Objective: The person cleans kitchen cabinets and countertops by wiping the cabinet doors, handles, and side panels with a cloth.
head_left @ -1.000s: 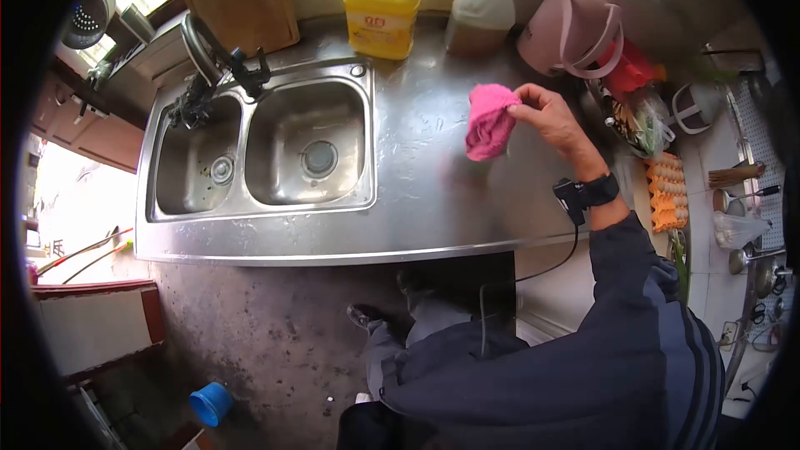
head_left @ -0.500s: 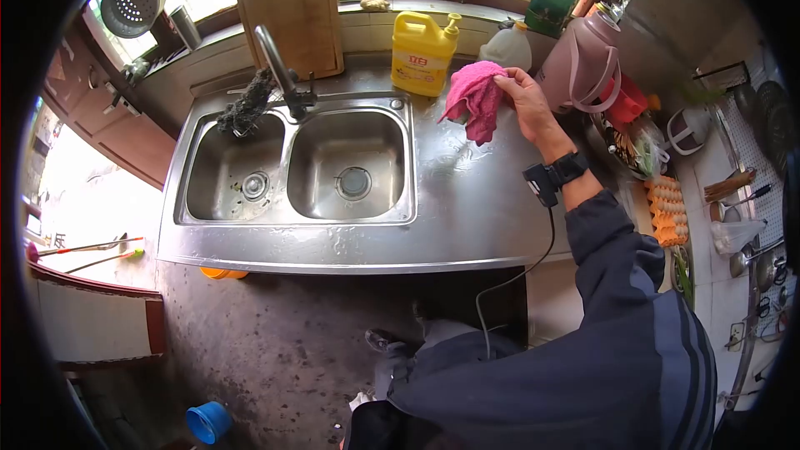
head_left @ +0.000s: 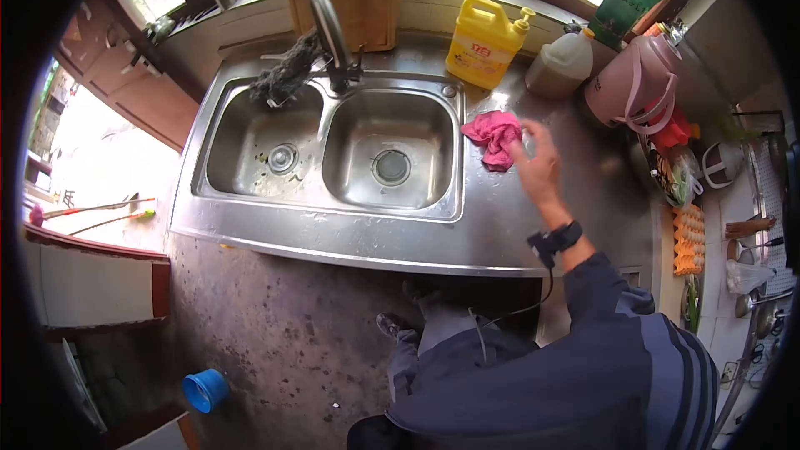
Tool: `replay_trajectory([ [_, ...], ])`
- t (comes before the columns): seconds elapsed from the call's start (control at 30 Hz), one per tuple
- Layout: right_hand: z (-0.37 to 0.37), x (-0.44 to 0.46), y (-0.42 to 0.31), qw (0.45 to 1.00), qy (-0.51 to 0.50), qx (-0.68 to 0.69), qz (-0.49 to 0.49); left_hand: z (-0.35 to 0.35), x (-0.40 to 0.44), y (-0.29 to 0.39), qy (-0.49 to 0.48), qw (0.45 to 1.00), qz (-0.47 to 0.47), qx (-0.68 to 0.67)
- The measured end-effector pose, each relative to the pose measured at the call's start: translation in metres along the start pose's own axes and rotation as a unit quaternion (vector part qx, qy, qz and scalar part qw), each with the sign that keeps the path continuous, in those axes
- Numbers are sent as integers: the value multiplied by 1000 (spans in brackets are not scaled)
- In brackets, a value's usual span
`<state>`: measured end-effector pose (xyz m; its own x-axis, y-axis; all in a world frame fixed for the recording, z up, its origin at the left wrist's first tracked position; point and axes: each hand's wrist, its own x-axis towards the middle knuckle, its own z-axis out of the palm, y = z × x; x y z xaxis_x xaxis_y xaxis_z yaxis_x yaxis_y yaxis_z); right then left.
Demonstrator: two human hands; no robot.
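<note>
A crumpled pink cloth (head_left: 495,137) lies on the steel counter (head_left: 550,225), just right of the double sink. My right hand (head_left: 540,162) is beside it, fingers apart and slightly blurred, with nothing between them. The fingertips are close to the cloth's right edge; whether they touch it I cannot tell. A black strap with a small cabled device (head_left: 553,242) circles my right wrist. My left hand is out of view.
Behind the cloth stand a yellow detergent jug (head_left: 486,43), a whitish plastic jug (head_left: 560,64) and a pink thermos (head_left: 632,83). A faucet (head_left: 332,42) and dark scrubbing mesh (head_left: 287,73) are at the sink (head_left: 392,129). An orange egg tray (head_left: 688,240) sits right; a blue bucket (head_left: 205,390) on the floor.
My right hand has let go of the pink cloth, which went from hanging in my fingers to lying on the counter. The camera view has shifted, so the sink appears further right.
</note>
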<state>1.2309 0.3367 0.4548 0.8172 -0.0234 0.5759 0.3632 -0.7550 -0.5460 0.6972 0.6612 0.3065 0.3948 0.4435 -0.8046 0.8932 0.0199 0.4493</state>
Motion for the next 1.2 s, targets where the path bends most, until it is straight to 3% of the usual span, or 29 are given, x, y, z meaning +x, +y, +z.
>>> replay_trajectory([
  [0.03, 2, -18, -32, 984, -89, 128, 84, 4, -2, 2, 0, 1000, -4, -2],
  [0.07, 14, -43, -35, 972, -171, 154, 45, 10, -4, 5, 1, 1000, -8, -4],
  [0.1, 14, -56, -61, 929, -297, 206, 79, 14, -7, 7, 3, 1000, -11, -5],
  [0.2, 27, -87, -100, 822, -488, 293, 9, 27, -15, 16, 10, 1000, -17, -15],
  [0.3, 25, -69, -101, 863, -428, 267, 26, 35, -25, 23, 25, 999, -20, -29],
  [0.33, 27, -58, -86, 904, -344, 250, 32, 37, -29, 22, 30, 999, -17, -34],
  [0.4, 20, -15, -37, 968, -158, 190, 34, 33, -39, 20, 47, 998, -15, -49],
  [0.43, 8, 11, -17, 961, -133, 194, 145, 29, -45, 16, 61, 996, -15, -59],
  [0.5, 7, 44, 71, 981, -55, 122, 143, 12, -69, -4, 95, 993, -12, -70],
  [0.6, 9, 65, 162, 974, -170, -14, 149, -9, -102, -48, 138, 988, -45, -51],
  [0.67, 14, 66, 159, 949, -304, -19, 79, -7, -84, -91, 90, 986, -127, 62],
  [0.7, 37, 60, 186, 945, -318, 70, 37, -5, -82, -98, 106, 988, -97, 54],
  [0.73, 49, 56, 175, 919, -361, 143, 66, -5, -86, -89, 128, 988, -72, 48],
  [0.8, 73, 53, 182, 920, -378, 98, 28, -11, -101, -44, 162, 983, -82, 40],
  [0.83, 85, 53, 214, 933, -357, 56, -2, -13, -95, -55, 173, 980, -94, 36],
  [0.87, 80, 56, 197, 930, -368, -5, 15, -16, -94, -53, 201, 976, -79, 35],
  [0.9, 92, 51, 230, 941, -336, 14, -23, -25, -98, -36, 202, 975, -90, 9],
  [1.07, 98, 56, 210, 922, -362, -130, -52, -61, -84, 16, 251, 968, -7, 0],
  [1.17, 121, 62, 258, 917, -380, -115, -47, -68, -69, 22, 257, 966, 10, 15],
  [1.2, 116, 60, 244, 922, -369, -104, -55, -66, -61, 22, 247, 968, 15, 28],
])
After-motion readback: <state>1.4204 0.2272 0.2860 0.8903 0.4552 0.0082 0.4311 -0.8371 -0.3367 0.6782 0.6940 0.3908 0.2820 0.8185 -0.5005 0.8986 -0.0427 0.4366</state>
